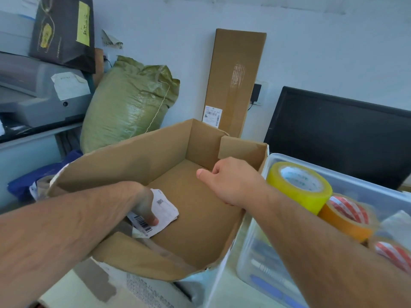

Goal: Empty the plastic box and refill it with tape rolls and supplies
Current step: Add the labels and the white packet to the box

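- Right, my left hand (142, 203) is down in the carton (155, 152), fingers pinched on the label slips (165, 213) at its near-left corner.
- Thin, floppy paper: best gripped flat across the stack.
- My right hand (231, 181) hovers loosely curled, apparently holding nothing.
- Plastic box (289, 160) sits just right, tape rolls (300, 185) inside.

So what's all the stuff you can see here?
Cardboard box: 1, brown, centre, open.
Labels: a few, white, inside the cardboard box.
Plastic box: 1, clear, right.
Yellow tape: 1, in the plastic box.
Orange tape: 2 seen, red-white cores, in the plastic box.
Sack: 1, green, back left.
Tall carton: 1, brown, against the wall.
Monitor: 1, black, back right.
Printer: 1, grey, left.
Left hand: on the labels.
Right hand: over the cardboard box, fingers curled.
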### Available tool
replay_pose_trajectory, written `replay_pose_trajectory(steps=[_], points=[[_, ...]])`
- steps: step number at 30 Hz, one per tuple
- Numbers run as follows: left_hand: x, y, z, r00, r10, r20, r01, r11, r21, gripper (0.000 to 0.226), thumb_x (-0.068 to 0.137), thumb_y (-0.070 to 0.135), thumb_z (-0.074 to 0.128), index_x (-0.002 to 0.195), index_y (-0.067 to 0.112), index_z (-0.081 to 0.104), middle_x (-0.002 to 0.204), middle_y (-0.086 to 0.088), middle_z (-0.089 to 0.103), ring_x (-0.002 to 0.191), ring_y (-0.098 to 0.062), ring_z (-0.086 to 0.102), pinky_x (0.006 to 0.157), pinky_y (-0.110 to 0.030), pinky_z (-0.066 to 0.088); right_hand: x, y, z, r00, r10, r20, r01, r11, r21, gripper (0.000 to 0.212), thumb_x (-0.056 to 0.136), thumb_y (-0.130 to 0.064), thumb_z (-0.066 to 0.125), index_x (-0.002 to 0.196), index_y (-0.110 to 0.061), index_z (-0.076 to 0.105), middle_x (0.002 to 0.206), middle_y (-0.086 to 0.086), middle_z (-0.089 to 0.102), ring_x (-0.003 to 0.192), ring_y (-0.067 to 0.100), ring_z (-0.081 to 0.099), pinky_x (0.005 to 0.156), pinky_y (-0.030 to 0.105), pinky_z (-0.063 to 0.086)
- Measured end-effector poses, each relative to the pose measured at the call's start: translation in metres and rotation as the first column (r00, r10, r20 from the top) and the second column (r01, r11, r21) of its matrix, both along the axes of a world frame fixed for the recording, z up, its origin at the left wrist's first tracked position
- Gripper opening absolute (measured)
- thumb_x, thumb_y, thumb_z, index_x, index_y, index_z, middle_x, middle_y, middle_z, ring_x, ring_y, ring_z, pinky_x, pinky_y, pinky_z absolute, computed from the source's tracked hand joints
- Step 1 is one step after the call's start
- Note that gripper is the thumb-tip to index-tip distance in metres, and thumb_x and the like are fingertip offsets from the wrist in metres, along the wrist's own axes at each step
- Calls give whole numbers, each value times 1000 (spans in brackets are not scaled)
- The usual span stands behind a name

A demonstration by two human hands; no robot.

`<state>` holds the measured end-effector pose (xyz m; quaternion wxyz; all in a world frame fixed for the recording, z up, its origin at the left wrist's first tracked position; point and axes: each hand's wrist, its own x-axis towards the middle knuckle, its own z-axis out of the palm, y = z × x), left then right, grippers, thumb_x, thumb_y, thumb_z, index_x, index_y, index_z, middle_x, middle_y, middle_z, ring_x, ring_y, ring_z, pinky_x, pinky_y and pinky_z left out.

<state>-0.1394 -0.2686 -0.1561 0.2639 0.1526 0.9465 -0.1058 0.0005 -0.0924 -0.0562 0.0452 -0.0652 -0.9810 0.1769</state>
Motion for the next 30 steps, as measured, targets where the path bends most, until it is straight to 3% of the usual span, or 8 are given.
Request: replay_pose_trajectory(steps=[3,6,10,15,19,22,27,30], points=[[2,2,0,1000,26,-7,-26,1000,3,61,74,63,73,116,20,62,96,4,59,93,-18,60,83,-28,47,-2,0,-3,1000,8,-6,-8,1000,13,47,95,-55,45,78,-14,61,76,1,62,76,19,62,60,30,46],[4,5,3,999,48,-3,-48,999,14,63,74,63,73,116,18,63,105,2,60,100,-19,61,92,-29,48,-2,3,-3,999,18,-29,-17,1000,12,43,94,-51,46,78,-14,62,77,1,61,76,20,62,57,29,43],[12,6,7,999,49,5,-49,998,48,34,81,51,73,87,22,55,104,1,62,96,-18,59,96,-28,47,-5,3,-5,999,24,-29,-23,999,32,43,93,-50,47,88,-12,67,81,2,64,78,19,63,60,29,45],[13,5,9,999,43,10,-44,996,76,34,83,45,74,80,22,49,95,4,59,94,-19,59,96,-31,48,-7,3,-6,999,19,-25,-18,999,35,42,92,-47,48,64,-17,50,64,0,53,63,17,55,53,28,39],[8,6,5,997,30,-65,-24,996,88,45,89,43,67,121,12,57,124,-2,61,111,-20,59,93,-27,47,-7,3,-5,999,12,-32,-11,999,35,41,92,-48,48,64,-18,50,64,-1,53,63,17,55,53,28,39],[0,5,-1,992,21,-125,-7,993,114,41,93,31,59,128,8,58,127,-6,62,113,-21,60,89,-28,49,-7,3,-5,999,15,-34,-13,999,48,41,92,-47,48,64,-17,49,64,-1,52,62,17,54,54,28,40],[-9,-1,2,993,44,-109,-9,953,302,36,93,34,58,119,9,60,118,-7,65,105,-24,64,87,-35,54,-6,2,-3,1000,3,-24,-1,998,57,42,93,-46,48,63,-18,48,65,-1,53,63,16,54,52,28,37],[-12,-2,3,988,148,-38,-94,784,613,22,93,25,54,106,9,63,95,-15,70,74,-27,65,60,-35,53,-5,3,-1,999,-16,-45,17,999,30,42,93,-41,49,59,-17,45,59,-1,48,55,15,49,48,26,33]])
